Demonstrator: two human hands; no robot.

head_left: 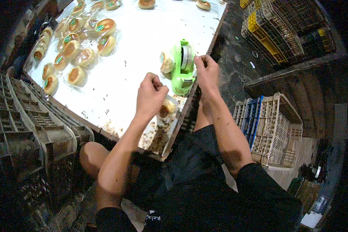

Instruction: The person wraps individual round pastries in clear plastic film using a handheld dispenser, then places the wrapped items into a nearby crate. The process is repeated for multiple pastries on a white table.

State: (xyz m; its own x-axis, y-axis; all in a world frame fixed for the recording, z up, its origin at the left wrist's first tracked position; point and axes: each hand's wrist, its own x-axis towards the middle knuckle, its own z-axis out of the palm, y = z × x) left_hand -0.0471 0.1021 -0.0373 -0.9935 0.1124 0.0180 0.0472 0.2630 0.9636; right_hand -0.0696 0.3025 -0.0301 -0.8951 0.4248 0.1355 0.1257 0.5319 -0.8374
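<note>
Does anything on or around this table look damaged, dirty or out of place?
Yes. Brown blotches mark the near corner of the white tabletop, stains or wear, I can't tell which; most of it is plain white. A bun by the left hand sits close to them. A white scrap also lies on the dark floor.

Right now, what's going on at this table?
A person is working bare-handed at a white table. The left hand is curled by a wrapped bun; the right hand pinches beside a green tape dispenser. I can't tell what, if anything, they hold. More wrapped buns lie toward the table's left.
</note>
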